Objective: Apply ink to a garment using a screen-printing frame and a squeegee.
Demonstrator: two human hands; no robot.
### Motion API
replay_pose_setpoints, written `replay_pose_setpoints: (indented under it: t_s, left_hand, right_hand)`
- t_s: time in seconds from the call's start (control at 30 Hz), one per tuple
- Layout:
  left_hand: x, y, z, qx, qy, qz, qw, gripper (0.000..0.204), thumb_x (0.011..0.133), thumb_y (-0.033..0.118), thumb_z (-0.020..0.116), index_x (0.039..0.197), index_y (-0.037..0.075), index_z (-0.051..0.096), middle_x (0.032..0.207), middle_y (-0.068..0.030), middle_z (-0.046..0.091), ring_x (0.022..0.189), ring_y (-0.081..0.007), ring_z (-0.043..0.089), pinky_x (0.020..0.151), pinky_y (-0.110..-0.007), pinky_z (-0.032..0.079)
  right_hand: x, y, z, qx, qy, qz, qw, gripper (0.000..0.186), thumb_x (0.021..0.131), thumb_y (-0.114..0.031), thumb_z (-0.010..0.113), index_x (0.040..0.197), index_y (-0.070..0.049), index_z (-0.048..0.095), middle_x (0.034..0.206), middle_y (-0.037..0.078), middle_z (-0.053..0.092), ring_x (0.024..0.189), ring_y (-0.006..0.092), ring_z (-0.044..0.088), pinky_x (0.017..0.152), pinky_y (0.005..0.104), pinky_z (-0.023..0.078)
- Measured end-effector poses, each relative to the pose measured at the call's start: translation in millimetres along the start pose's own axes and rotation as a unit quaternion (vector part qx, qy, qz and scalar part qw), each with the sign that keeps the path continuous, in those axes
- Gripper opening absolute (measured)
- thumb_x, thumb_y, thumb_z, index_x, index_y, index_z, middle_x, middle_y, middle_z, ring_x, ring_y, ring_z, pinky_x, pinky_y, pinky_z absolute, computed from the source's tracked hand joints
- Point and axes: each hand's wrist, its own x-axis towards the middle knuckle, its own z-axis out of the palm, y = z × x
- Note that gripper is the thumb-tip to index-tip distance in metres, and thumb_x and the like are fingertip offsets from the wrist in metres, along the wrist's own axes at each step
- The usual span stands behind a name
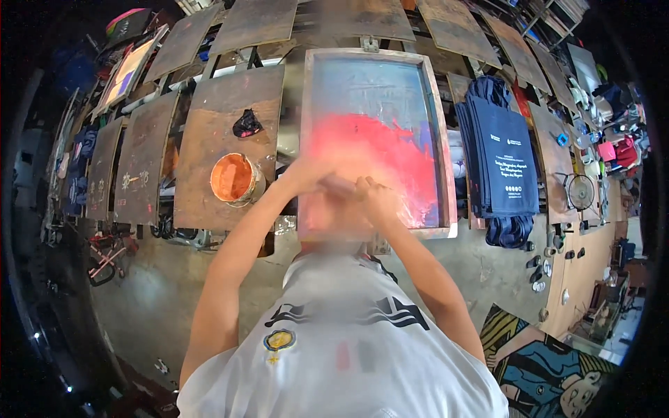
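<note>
Nearest me, my grip is closed, both my left hand [304, 177] and right hand [376, 197] seeming to clasp a blurred brownish bar [339, 187] over the near part of the framed screen [444, 164]. The visible bar runs roughly crosswise between my hands; the screen's long axis runs away from me. Pink ink [376, 139] spreads ahead and rightward, its right-hand spread nearer my right hand. Beyond lies bluish mesh [369, 83], then a metal clamp [370, 44].

Grey floor [160, 299] borders a tan strip [573, 279] — lights [37, 336] glow left.
</note>
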Motion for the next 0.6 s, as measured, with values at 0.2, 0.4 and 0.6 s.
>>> replay_pose_setpoints:
  t_s: [0.2, 0.4, 0.6]
  left_hand:
    - [-2, 24, 10, -0.002, -0.003, -0.034, 0.999, 0.047, 0.070, 0.026, 0.082, 0.105, 0.008, 0.056, 0.099, -0.0122, 0.062, 0.093, -0.0353, 0.063, 0.076, -0.044, 0.050]
    - [-29, 73, 48, -0.054, -0.038, -0.088, 0.994, 0.059, 0.072, 0.038, 0.080, 0.110, 0.001, 0.054, 0.102, -0.0169, 0.061, 0.098, -0.0378, 0.061, 0.082, -0.045, 0.050]
    - [-16, 55, 47, -0.067, -0.030, -0.107, 0.992, 0.058, 0.070, 0.037, 0.081, 0.108, 0.000, 0.056, 0.103, -0.0175, 0.061, 0.098, -0.0398, 0.061, 0.082, -0.045, 0.049]
  right_hand:
    - [9, 30, -12, -0.010, -0.016, -0.043, 0.999, 0.040, 0.075, -0.039, 0.077, 0.097, -0.010, 0.061, 0.094, 0.011, 0.068, 0.081, 0.0343, 0.069, 0.071, 0.0480, 0.054]
    - [-14, 47, -26, -0.042, -0.130, -0.124, 0.983, 0.055, 0.066, -0.043, 0.081, 0.108, -0.012, 0.064, 0.100, 0.011, 0.069, 0.089, 0.0337, 0.069, 0.077, 0.0473, 0.054]
    - [-1, 60, -22, 0.001, -0.084, -0.163, 0.983, 0.038, 0.073, -0.034, 0.069, 0.107, -0.015, 0.064, 0.098, 0.009, 0.068, 0.085, 0.0341, 0.068, 0.072, 0.0479, 0.053]
